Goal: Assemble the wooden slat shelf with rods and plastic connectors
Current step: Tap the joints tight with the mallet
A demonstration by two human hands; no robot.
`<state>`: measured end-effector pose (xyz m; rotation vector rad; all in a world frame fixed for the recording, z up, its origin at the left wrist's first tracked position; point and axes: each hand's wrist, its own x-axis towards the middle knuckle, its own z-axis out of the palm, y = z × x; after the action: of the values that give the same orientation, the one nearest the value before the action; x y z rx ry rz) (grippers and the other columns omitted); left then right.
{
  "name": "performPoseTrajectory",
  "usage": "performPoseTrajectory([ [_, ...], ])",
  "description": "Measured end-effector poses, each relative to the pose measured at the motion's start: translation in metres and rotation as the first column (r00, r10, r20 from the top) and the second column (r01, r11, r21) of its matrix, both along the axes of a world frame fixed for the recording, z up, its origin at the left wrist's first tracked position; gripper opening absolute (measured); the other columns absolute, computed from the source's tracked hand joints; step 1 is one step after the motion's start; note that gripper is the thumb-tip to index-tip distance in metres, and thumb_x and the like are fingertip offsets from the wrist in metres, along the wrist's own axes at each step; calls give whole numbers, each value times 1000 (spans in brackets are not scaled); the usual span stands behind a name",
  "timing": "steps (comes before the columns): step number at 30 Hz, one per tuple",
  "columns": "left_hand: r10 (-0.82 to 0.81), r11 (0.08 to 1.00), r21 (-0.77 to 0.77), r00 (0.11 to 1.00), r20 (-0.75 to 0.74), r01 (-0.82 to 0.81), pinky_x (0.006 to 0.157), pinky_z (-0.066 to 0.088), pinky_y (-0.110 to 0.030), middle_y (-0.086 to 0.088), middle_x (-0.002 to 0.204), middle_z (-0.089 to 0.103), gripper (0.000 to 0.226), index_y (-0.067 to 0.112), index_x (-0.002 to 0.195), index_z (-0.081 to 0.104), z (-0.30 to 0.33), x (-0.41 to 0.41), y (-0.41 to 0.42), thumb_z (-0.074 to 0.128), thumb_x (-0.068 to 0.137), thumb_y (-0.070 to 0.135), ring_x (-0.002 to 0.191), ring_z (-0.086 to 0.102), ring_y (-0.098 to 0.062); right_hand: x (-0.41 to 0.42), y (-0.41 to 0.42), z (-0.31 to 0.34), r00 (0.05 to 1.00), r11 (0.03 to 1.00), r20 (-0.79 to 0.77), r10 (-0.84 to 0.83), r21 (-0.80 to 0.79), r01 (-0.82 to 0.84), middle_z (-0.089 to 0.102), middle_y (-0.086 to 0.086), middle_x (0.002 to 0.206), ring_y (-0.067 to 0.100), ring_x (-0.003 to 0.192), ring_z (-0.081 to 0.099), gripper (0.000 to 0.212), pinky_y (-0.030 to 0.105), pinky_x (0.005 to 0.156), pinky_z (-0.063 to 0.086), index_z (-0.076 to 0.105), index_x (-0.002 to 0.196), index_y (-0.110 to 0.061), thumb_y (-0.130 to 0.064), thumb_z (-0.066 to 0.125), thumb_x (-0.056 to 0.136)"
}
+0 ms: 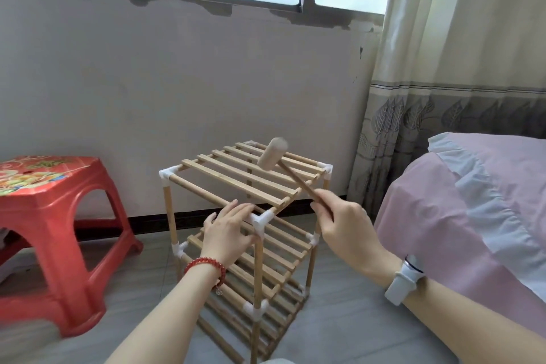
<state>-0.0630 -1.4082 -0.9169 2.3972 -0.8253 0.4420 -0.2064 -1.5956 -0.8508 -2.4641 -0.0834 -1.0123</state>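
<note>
Both hands share the job: my left hand (229,227) lies flat, steadying the shelf (245,233) beside its near corner connector (262,220), while my right hand (342,221) grips the wooden mallet (273,154) raised over the top slats, probably to tap joints home.

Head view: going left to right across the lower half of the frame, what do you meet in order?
Red plastic stool → left hand resting on the shelf's front top rod → white corner connector → right hand gripping the wooden mallet handle → white wristwatch → pink-covered bed.
</note>
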Motion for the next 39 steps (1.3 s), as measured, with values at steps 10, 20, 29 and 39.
performPoseTrajectory([
  [10, 2, 1000, 2, 999, -42, -2, 115, 17, -46, 14, 147, 37, 62, 31, 140, 41, 2, -2, -1, 67, 84, 38, 143, 15, -7, -5, -6, -9, 996, 1000, -83, -23, -3, 23, 58, -8, 67, 6, 53, 52, 23, 19, 49, 42, 61, 117, -14, -19, 52, 96],
  [20, -178, 966, -236, 936, -304, 107, 108, 35, -33, 12, 150, 34, 55, 31, 134, 49, 6, 1, 4, 49, 88, 0, 143, 14, -5, -5, -6, -24, 929, 980, -360, -80, -197, 9, 63, -3, 81, 16, 72, 60, 21, 27, 62, 46, 61, 110, -22, -28, 46, 98],
  [29, -402, 677, -736, 836, -374, -3, 73, 42, -27, -15, 86, 63, 65, 4, 87, 66, 56, -33, -3, 34, 85, 61, 78, 55, -19, 10, 15, -29, 961, 979, -256, 100, -148, -141, 65, -5, 83, 15, 68, 59, 21, 33, 63, 50, 61, 111, -17, -26, 49, 96],
  [39, -392, 681, -732, 828, -401, -31, 61, 29, -29, 1, 65, 36, 32, 16, 66, 38, 61, -40, -3, 43, 70, 47, 64, 31, -14, 30, 47, -27, 984, 987, -147, 100, -113, -117, 62, -2, 68, 18, 57, 55, 32, 39, 54, 49, 62, 108, -15, -36, 40, 97],
])
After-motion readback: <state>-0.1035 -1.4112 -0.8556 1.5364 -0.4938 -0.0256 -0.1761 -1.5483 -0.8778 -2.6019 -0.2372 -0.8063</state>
